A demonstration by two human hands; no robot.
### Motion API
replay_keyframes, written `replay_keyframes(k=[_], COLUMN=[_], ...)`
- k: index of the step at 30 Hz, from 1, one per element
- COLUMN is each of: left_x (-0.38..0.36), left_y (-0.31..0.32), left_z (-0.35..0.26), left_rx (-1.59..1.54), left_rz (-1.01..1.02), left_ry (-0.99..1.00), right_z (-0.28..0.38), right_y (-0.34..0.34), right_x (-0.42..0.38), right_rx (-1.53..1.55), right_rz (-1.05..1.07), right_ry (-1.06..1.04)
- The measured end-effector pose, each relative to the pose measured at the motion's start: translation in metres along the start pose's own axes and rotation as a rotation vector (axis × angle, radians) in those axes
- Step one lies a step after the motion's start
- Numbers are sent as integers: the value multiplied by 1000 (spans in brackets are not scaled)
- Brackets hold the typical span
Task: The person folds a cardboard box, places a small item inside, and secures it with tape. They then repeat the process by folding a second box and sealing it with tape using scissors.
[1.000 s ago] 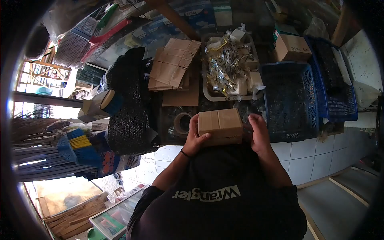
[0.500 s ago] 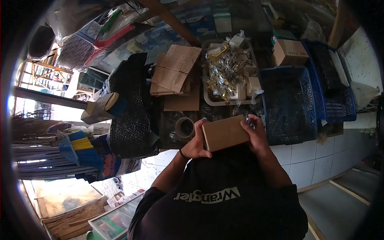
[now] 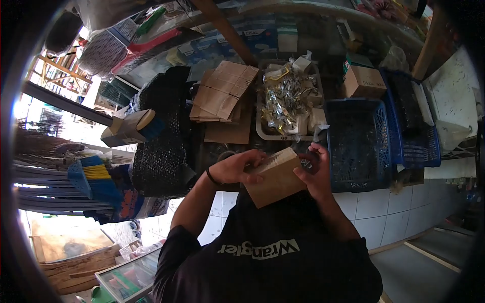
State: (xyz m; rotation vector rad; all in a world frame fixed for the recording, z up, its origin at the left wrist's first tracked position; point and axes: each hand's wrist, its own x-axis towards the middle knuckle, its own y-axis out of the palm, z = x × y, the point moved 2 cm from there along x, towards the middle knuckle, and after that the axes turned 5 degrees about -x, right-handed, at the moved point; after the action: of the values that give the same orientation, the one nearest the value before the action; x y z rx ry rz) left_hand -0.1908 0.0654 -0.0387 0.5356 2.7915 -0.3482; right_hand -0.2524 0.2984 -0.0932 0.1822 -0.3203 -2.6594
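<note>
Over the counter's near edge I hold a small brown cardboard box (image 3: 277,183), tilted, with a paler side facing away. My left hand (image 3: 238,168), with a dark band at the wrist, is closed on the box's left side, its thumb lying on the upper face. My right hand (image 3: 316,174) has its thumb against the box's right side and its fingers curled. Something small and shiny, perhaps clear plastic, shows between those fingers; I cannot make out what it is. Just beyond the box stands a tray (image 3: 262,132) filled with small plastic-wrapped metallic pieces.
Flattened cardboard pieces (image 3: 225,91) lie left of the tray, beside black bubble wrap (image 3: 161,146). To the right stand a blue plastic basket (image 3: 359,146), a second blue basket (image 3: 429,151) and a brown carton (image 3: 364,83). Brooms (image 3: 91,184) crowd the left side.
The box has turned and tilted, bringing its pale side into view. My left hand has moved from its left edge up over its face, now mostly covering the tape roll behind.
</note>
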Motion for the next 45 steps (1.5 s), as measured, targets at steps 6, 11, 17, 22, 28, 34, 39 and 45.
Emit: replay_keyframes(k=[6, 11, 17, 22, 28, 34, 39, 45], left_x=[8, 17, 29, 30, 33, 43, 48, 51], left_y=[1, 14, 41, 48, 57, 67, 71, 72], left_z=[-12, 1, 46, 70, 75, 80, 77, 70], left_rx=[128, 593, 731, 717, 717, 723, 654, 609], left_rz=[-101, -221, -220, -269, -346, -516, -587, -629], left_ry=[290, 437, 467, 365, 356, 389, 347, 266], right_z=[0, -6, -31, -65, -56, -58, -53, -44], right_y=[-14, -31, -34, -47, -34, -31, -27, -20], right_x=[4, 4, -1, -4, 0, 0, -1, 2], right_rx=[172, 104, -73, -417, -473, -512, -552, -632], right_rz=[-92, -260, -193, -184, -207, -241, -235, -264], right_ry=[-70, 82, 241, 198, 161, 148, 123, 28])
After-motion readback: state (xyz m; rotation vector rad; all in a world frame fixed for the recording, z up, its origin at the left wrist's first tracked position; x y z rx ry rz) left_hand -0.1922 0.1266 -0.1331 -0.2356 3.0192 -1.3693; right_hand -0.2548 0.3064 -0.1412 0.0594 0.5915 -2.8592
